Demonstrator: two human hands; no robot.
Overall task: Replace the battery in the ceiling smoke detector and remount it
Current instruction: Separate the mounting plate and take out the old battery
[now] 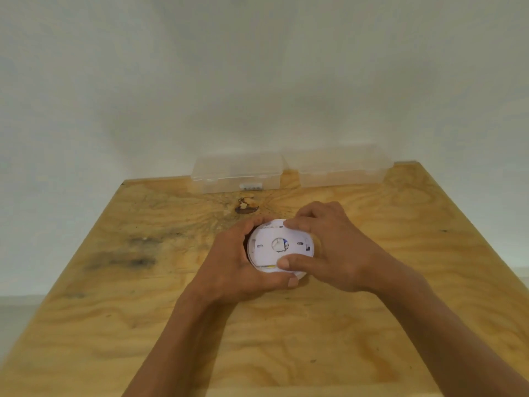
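Note:
A round white smoke detector [272, 239] is held over the middle of the plywood table [143, 282], its back side with the mounting plate facing up. Through the plate's centre hole a bit of blue shows. My left hand [234, 265] cups the detector's left and near edge. My right hand [329, 247] grips it from the right, with the thumb on the near rim and a finger pressing the far rim of the plate. No battery is visible outside the detector.
Two clear plastic boxes stand at the table's far edge against the white wall: the left box [237, 173] holds small pale items, the right box [340, 167] looks empty. A dark knot [246, 207] marks the wood just beyond the hands.

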